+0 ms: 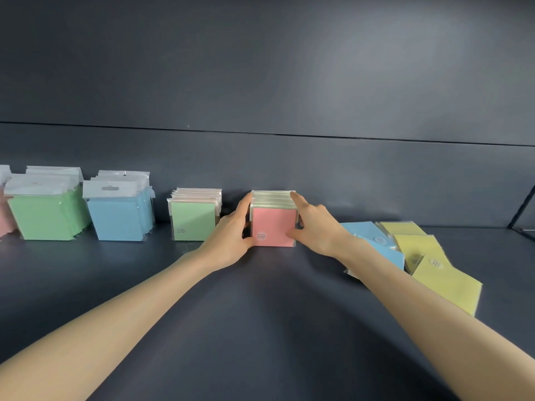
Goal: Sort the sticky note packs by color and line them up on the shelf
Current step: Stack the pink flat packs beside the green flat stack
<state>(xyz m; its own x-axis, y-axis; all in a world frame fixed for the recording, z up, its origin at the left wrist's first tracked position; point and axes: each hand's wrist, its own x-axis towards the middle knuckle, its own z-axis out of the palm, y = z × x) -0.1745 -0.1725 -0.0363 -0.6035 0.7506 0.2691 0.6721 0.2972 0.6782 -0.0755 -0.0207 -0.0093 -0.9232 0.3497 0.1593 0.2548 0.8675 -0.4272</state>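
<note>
A row of upright pink sticky note packs [273, 224] stands against the shelf's back wall at centre. My left hand [231, 231] holds the row's left side, thumb at the front lower corner. My right hand [314, 227] holds the right side, its index finger stretched along the top edge and its thumb on the front face. To the left stands a row of small green packs [193, 219]. Loose blue packs [373, 241] and yellow packs [428, 261] lie flat in a heap on the right, partly hidden by my right forearm.
Further left on the dark shelf [260, 314] stand larger blue packs with hang tabs [120, 218], larger green ones [47, 215] and a pink edge [4, 221] at the frame border. A dark bracket [522, 215] rises at the far right.
</note>
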